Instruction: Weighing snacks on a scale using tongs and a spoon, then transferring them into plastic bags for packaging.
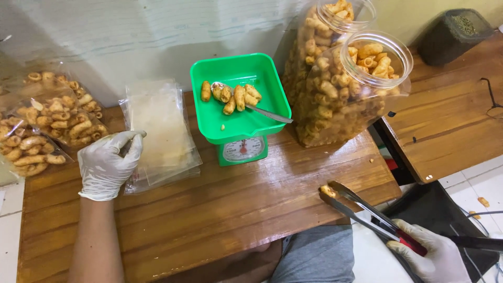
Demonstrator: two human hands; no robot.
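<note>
My left hand point(107, 165), in a white glove, rests with fingers curled on the edge of a stack of clear plastic bags point(162, 131) on the wooden table point(225, 209). My right hand point(432, 254), also gloved, grips metal tongs point(361, 209) with red handles, low at the right beyond the table's edge. A small snack piece point(328, 190) sits at the tongs' tips. A green scale point(242, 149) stands in the middle, and its green tray point(238, 97) holds several fried snack pieces and a metal spoon point(264, 112).
Two large clear jars point(340, 89) full of the same snacks lean at the right of the scale. Filled snack bags point(47, 126) lie at the far left. A second wooden surface point(450, 120) with a dark box point(450, 34) stands at the right.
</note>
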